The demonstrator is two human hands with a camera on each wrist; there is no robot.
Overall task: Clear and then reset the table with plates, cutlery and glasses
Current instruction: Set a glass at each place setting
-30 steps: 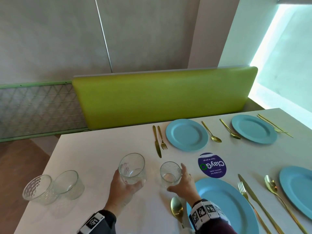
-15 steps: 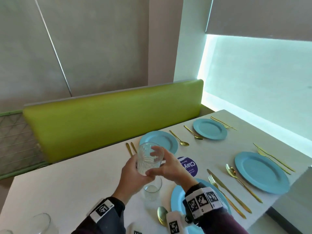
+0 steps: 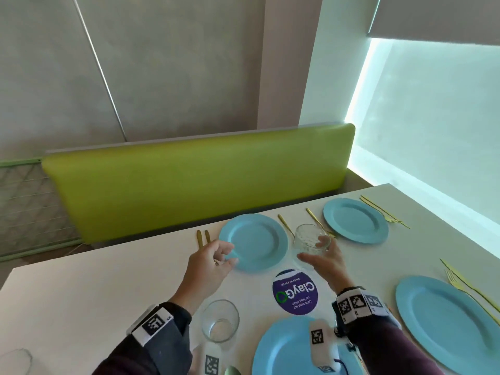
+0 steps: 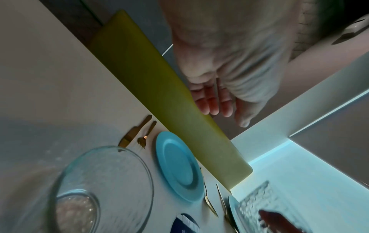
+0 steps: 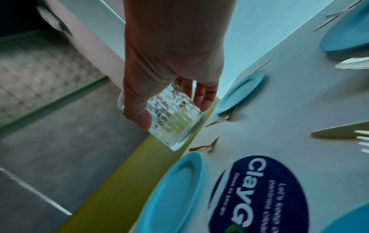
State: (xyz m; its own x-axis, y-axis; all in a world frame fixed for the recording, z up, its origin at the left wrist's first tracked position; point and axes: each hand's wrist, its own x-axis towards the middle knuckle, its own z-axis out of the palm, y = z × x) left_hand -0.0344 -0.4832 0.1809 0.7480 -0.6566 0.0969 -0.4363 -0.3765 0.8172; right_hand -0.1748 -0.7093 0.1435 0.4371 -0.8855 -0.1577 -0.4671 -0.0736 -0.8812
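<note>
My right hand (image 3: 315, 251) grips a clear textured glass (image 3: 311, 238) by its side and holds it, tilted, over the table between the two far blue plates (image 3: 254, 243) (image 3: 355, 220). In the right wrist view, thumb and fingers of the right hand (image 5: 173, 113) wrap the textured glass (image 5: 175, 124). My left hand (image 3: 227, 255) hovers with loose fingers and nothing in it by the far left plate's rim; the left wrist view shows the left hand (image 4: 219, 108) the same way. A plain glass (image 3: 219, 320) (image 4: 103, 189) stands upright by my left forearm.
Two more blue plates (image 3: 446, 318) (image 3: 286, 350) lie near me. Gold cutlery flanks the plates: knife and fork (image 3: 203, 236), spoons (image 3: 315, 219), a fork (image 3: 460, 282). A purple round sticker (image 3: 295, 292) marks the table's middle. A green bench back (image 3: 194, 182) runs behind the table. Another glass (image 3: 15, 361) sits bottom left.
Half a second ago both hands held the textured glass above the plain one. My left hand has let go, and my right hand has carried the glass forward and right.
</note>
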